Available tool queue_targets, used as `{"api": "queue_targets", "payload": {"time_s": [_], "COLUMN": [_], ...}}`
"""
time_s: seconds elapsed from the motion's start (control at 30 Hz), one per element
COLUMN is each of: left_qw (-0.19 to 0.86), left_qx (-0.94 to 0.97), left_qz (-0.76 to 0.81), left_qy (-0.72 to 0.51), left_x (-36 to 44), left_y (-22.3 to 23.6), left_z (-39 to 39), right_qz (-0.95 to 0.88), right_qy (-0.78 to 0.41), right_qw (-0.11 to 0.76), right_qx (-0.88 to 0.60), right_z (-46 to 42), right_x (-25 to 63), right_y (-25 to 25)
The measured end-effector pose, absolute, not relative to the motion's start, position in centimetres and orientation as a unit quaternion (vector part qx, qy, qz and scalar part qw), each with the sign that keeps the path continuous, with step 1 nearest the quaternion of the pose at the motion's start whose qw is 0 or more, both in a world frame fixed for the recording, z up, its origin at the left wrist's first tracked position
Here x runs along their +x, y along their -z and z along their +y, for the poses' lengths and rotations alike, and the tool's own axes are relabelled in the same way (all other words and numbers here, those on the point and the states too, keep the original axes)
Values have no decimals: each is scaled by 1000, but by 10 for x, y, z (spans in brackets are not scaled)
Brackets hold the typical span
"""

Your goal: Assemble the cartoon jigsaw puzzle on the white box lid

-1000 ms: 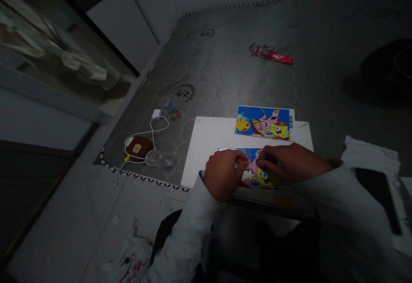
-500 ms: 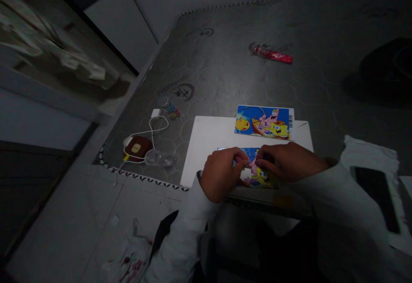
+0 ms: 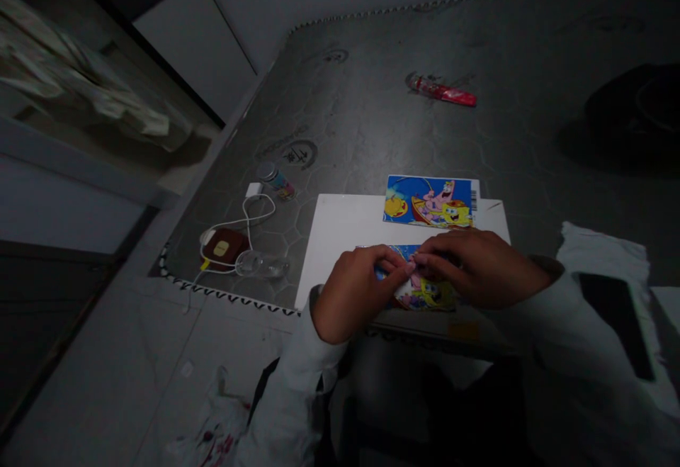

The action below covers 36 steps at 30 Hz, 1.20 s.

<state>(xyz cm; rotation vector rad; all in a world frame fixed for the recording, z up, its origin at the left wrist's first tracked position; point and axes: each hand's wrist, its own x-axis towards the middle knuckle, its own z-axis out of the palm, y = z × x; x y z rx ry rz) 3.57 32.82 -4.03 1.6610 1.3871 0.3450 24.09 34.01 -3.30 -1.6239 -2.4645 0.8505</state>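
My left hand (image 3: pixel 357 288) and my right hand (image 3: pixel 475 267) meet over the lower cartoon picture (image 3: pixel 433 297), fingertips close together. Thumb and fingers of each are pinched; whatever they hold is too small and dark to make out. A pale patch shows in this picture just below the fingertips, and the hands cover much of its upper part. Behind it lies a similar blue cartoon card (image 3: pixel 430 201) with a pink starfish, a yellow sponge figure and a barcode at its right edge. Both rest on a white board (image 3: pixel 340 229).
On the left are a small printed bottle (image 3: pixel 277 181), a white cable with a brown box (image 3: pixel 226 249), and a clear plastic bottle (image 3: pixel 263 265). A red packet (image 3: pixel 446 91) lies farther back. At right, a dark phone (image 3: pixel 616 322) rests on white cloth (image 3: pixel 600 244).
My fingertips have come together, the right hand moving left toward the left one. The whole view has shifted slightly; the card and board lie as before.
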Motion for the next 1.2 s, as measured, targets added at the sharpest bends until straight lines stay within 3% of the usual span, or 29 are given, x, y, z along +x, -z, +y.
{"api": "queue_targets", "payload": {"time_s": [0.43, 1.2], "left_qw": [403, 317], "left_qx": [695, 715], "left_qz": [583, 622], "left_qy": [-120, -41], "left_x": [37, 46], "left_y": [53, 58], "left_z": [330, 328], "right_qz": [-809, -790], "right_qy": [-206, -267], "right_qw": [-94, -112], "right_qx": [-543, -540], "right_z": [345, 347], "right_x": [236, 231], "right_y": [47, 55]}}
